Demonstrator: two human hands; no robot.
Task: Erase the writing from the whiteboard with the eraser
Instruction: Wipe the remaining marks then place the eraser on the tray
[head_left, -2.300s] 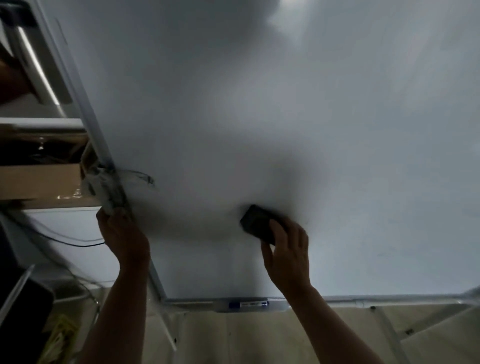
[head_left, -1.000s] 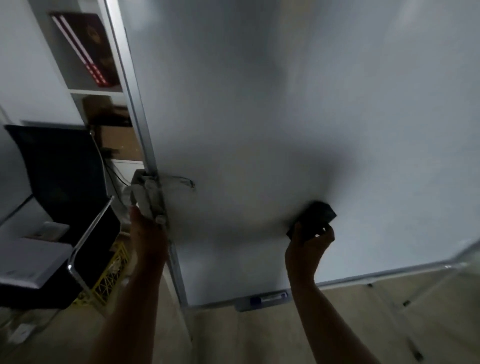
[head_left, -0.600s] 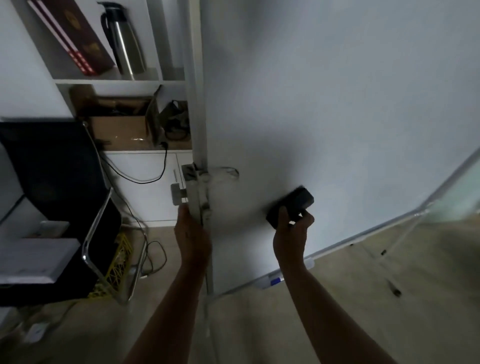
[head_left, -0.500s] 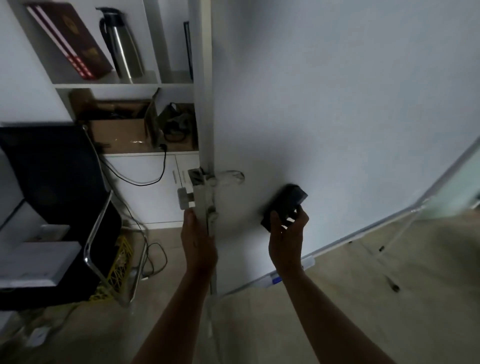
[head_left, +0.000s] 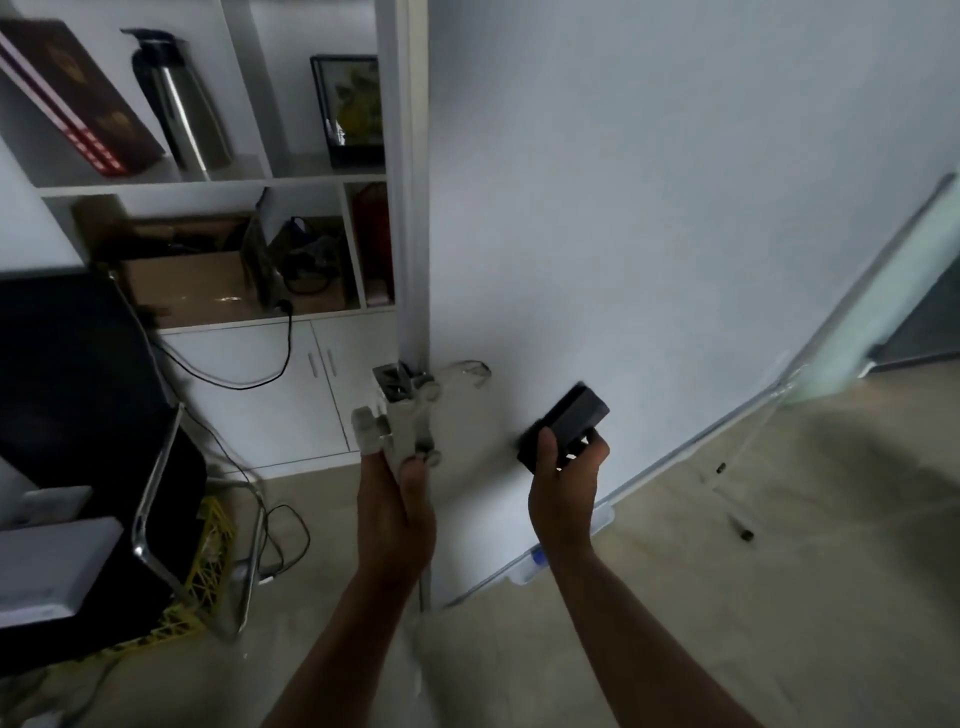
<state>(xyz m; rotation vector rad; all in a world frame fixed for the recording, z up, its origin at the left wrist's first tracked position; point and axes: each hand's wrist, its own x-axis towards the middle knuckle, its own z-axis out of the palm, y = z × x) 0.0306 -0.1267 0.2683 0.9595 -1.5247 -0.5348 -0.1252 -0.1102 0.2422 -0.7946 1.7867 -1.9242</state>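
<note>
Far left: black chair with chrome arm, yellow crate on the floor beneath it. Shelf unit behind holds a dark red book, a steel flask, a framed picture; cardboard box one level down, black cable hanging over the cabinet doors. Centre: my left hand is wrapped around the whiteboard's left frame edge, just under the grey hinge bracket; grip closed on the frame, steadying it. Whiteboard fills the right half, tilted, its bottom rail running up toward the right. Surface reads blank; the only mark I can make out is a faint scribble just right of the bracket. My right hand grips the black eraser, thumb on one long side, fingers on the other; its long axis slants up to the right, far end near or touching the board, contact not certain. The scribble lies up and left of the eraser, between my two hands, nearer the left hand, but the right holds the tool. Judgement: next stroke goes leftward and slightly up toward the bracket. Tray on the bottom rail holds a blue-capped marker, below my right wrist. Stand legs and bare floor at far right.
</note>
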